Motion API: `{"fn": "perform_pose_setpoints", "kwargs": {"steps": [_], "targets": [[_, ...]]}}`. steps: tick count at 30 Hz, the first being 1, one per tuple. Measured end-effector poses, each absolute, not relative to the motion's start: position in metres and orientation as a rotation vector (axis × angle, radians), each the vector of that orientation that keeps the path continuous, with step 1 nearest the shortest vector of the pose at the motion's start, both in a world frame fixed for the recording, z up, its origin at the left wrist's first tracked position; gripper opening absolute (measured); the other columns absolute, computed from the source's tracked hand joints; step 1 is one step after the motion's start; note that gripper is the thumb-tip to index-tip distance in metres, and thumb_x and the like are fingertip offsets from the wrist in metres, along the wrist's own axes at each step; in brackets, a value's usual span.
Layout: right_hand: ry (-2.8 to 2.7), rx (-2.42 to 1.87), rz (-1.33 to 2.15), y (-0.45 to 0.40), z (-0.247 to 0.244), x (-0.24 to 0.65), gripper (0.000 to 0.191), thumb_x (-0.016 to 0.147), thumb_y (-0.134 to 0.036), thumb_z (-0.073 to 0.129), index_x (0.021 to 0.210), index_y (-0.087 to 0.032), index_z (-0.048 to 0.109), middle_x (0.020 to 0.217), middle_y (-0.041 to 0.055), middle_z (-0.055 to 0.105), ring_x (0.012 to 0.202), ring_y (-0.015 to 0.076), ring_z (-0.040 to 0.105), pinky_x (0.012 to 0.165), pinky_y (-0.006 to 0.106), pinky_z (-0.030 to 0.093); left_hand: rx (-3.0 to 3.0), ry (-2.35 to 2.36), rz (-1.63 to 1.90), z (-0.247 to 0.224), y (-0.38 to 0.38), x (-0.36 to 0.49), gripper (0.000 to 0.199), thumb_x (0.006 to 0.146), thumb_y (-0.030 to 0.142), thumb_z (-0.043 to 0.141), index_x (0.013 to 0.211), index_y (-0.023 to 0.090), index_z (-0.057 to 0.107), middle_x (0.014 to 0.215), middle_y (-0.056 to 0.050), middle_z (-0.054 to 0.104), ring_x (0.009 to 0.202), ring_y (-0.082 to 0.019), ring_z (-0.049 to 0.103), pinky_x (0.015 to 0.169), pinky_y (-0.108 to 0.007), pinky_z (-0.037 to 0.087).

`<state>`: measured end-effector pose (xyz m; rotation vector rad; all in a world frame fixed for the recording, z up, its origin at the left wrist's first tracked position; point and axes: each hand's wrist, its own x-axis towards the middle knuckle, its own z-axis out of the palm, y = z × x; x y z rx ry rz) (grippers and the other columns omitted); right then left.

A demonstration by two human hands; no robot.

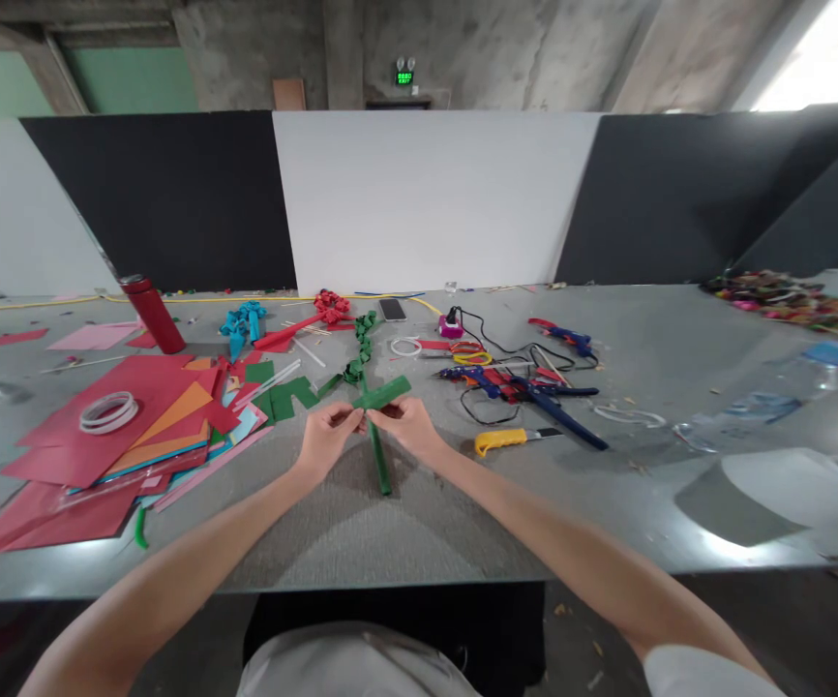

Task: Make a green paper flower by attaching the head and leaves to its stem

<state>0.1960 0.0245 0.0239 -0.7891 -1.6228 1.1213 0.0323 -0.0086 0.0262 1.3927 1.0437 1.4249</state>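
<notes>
Near the middle of the table, my left hand point(330, 440) and my right hand point(410, 427) meet with fingertips pinched on a green paper strip point(390, 390). The strip lies across a green paper-wrapped stem point(380, 467), whose lower end points toward me. Beyond my fingers, a chain of crumpled green paper leaves point(363, 341) runs up from the stem. Cut green paper pieces point(292, 398) lie left of my left hand. On the other side, a yellow-handled utility knife point(502, 441) rests beyond my right hand.
Stacked coloured paper point(92, 407) carries white tape rolls point(108, 412) at left, near a red bottle point(154, 315). Blue glue guns point(488, 379) and cords lie right. Farther back are a phone point(392, 309), red point(331, 307) and blue paper flowers point(243, 324). A plastic bottle point(760, 407) lies right.
</notes>
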Motion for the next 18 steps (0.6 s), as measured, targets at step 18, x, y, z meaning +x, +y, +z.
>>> {"fn": "perform_pose_setpoints", "kwargs": {"steps": [18], "targets": [[-1.382, -0.669, 1.257, 0.034, 0.02, 0.205, 0.039, 0.085, -0.055, 0.059, 0.078, -0.018, 0.069, 0.073, 0.0046, 0.064, 0.065, 0.0161, 0.058, 0.058, 0.027, 0.045, 1.741, 1.001, 1.082, 0.036, -0.004, 0.019, 0.024, 0.083, 0.033, 0.064, 0.066, 0.016, 0.062, 0.062, -0.001, 0.064, 0.06, -0.013, 0.061, 0.062, -0.024, 0.048]]}}
